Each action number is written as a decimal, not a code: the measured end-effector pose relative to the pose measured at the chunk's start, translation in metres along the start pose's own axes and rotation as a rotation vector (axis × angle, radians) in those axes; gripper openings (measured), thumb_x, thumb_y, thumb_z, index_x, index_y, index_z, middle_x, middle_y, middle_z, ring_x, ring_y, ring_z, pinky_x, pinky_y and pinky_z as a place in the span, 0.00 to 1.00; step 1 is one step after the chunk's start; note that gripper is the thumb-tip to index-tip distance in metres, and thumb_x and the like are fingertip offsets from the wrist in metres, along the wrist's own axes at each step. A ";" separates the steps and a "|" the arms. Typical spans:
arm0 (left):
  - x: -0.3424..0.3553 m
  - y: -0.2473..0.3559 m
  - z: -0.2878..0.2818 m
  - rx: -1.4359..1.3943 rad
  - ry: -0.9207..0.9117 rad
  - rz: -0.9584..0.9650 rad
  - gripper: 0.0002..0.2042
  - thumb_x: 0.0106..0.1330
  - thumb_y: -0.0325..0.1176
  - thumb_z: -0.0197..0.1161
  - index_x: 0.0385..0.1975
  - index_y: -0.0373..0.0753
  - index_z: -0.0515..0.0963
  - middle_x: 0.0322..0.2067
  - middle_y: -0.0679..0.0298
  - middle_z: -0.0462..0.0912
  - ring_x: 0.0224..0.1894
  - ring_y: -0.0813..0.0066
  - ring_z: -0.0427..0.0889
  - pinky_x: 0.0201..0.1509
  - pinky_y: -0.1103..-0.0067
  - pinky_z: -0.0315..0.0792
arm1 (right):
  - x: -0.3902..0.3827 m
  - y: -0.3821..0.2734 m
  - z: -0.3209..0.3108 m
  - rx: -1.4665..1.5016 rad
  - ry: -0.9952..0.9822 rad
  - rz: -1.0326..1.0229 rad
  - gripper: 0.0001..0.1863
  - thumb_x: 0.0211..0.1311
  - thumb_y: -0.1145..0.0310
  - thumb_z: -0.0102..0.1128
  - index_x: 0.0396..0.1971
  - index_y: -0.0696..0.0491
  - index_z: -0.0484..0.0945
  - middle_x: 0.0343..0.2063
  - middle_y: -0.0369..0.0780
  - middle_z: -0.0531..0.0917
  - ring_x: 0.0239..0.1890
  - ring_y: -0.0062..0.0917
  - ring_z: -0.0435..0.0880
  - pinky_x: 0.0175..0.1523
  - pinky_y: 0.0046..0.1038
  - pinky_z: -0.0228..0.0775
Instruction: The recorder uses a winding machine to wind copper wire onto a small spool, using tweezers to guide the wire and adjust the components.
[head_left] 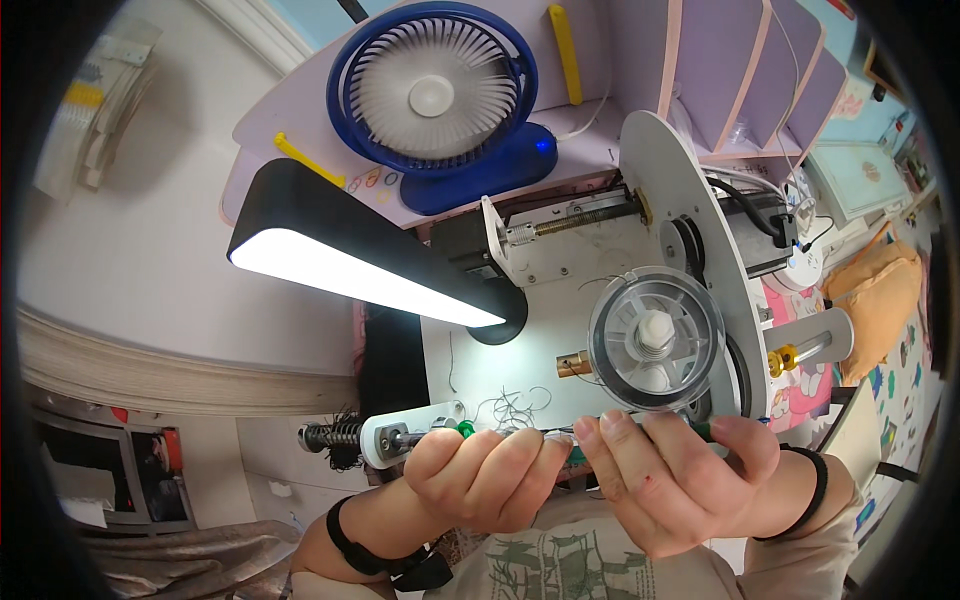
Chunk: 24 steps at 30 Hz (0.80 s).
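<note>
My left hand [485,475] and my right hand [675,480] are side by side at the machine's near edge, fingers curled along a metal shaft [405,440] with green fittings [466,429]; exactly what they grip is hidden. A spring-fitted end [330,436] of the shaft protrudes through a white bracket at left. Just above my right hand is a clear spool [625,350] with a white centre nut. Loose dark thread [515,405] lies on the white machine base [470,375], near a brass cylinder [572,363].
A black lamp [290,195] shines over the base. A blue fan [470,165] stands behind on a purple shelf unit [690,70]. The machine has an upright round-edged plate [670,150] and lead screw [590,217]. Orange pillows [865,300] lie at right.
</note>
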<state>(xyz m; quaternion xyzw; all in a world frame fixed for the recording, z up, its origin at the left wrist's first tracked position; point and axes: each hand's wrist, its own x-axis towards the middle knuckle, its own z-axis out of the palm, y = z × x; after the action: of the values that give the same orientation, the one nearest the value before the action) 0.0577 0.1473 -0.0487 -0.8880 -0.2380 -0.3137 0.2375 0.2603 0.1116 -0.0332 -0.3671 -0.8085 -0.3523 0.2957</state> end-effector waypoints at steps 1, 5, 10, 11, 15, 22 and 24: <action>0.000 0.000 0.000 0.001 0.000 0.000 0.05 0.60 0.35 0.56 0.24 0.49 0.77 0.21 0.78 0.73 0.15 0.90 0.65 0.23 0.84 0.48 | 0.000 0.000 0.000 0.002 0.004 -0.002 0.11 0.45 0.66 0.56 0.27 0.45 0.86 0.31 0.29 0.80 0.31 0.15 0.76 0.48 0.32 0.53; 0.002 0.003 0.000 -0.013 0.004 -0.010 0.04 0.60 0.35 0.57 0.25 0.48 0.77 0.21 0.78 0.73 0.15 0.89 0.65 0.23 0.84 0.48 | -0.001 0.001 -0.002 0.014 0.002 0.002 0.11 0.45 0.67 0.56 0.28 0.45 0.86 0.31 0.29 0.80 0.31 0.15 0.76 0.47 0.32 0.53; -0.003 0.006 -0.006 -0.026 0.008 -0.031 0.03 0.58 0.35 0.58 0.25 0.49 0.78 0.23 0.79 0.74 0.16 0.89 0.65 0.23 0.84 0.48 | 0.002 0.001 -0.013 0.050 -0.063 0.096 0.09 0.48 0.65 0.55 0.28 0.45 0.84 0.30 0.26 0.77 0.33 0.12 0.75 0.42 0.27 0.53; -0.010 0.009 -0.009 -0.083 0.062 -0.011 0.02 0.56 0.35 0.60 0.24 0.49 0.78 0.24 0.79 0.74 0.17 0.88 0.64 0.23 0.83 0.48 | 0.001 0.004 -0.017 0.050 -0.066 0.078 0.09 0.48 0.65 0.55 0.28 0.45 0.84 0.30 0.26 0.77 0.33 0.12 0.75 0.42 0.27 0.53; -0.041 0.026 -0.023 -0.362 0.026 -0.116 0.04 0.53 0.38 0.63 0.22 0.51 0.76 0.23 0.82 0.71 0.17 0.85 0.62 0.24 0.84 0.48 | 0.007 0.015 -0.047 0.017 -0.202 -0.043 0.15 0.49 0.69 0.60 0.40 0.48 0.82 0.40 0.31 0.75 0.40 0.25 0.72 0.46 0.31 0.57; -0.067 0.064 0.002 -1.255 0.238 -1.269 0.29 0.53 0.26 0.69 0.53 0.33 0.62 0.43 0.60 0.71 0.22 0.85 0.57 0.34 0.88 0.62 | 0.032 0.008 -0.042 -0.028 -0.197 0.060 0.18 0.41 0.70 0.61 0.38 0.51 0.83 0.37 0.33 0.77 0.35 0.23 0.74 0.43 0.31 0.56; -0.042 0.057 0.005 -1.508 0.313 -1.411 0.33 0.54 0.26 0.68 0.59 0.33 0.60 0.47 0.60 0.71 0.24 0.85 0.57 0.37 0.89 0.62 | 0.040 0.005 -0.041 -0.014 -0.213 0.061 0.18 0.41 0.70 0.61 0.38 0.51 0.83 0.37 0.34 0.77 0.35 0.24 0.74 0.43 0.30 0.56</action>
<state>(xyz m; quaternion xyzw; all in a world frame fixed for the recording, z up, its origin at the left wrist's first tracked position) 0.0633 0.0949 -0.0960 -0.4151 -0.4117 -0.5598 -0.5873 0.2508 0.0970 0.0219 -0.4287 -0.8214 -0.3079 0.2160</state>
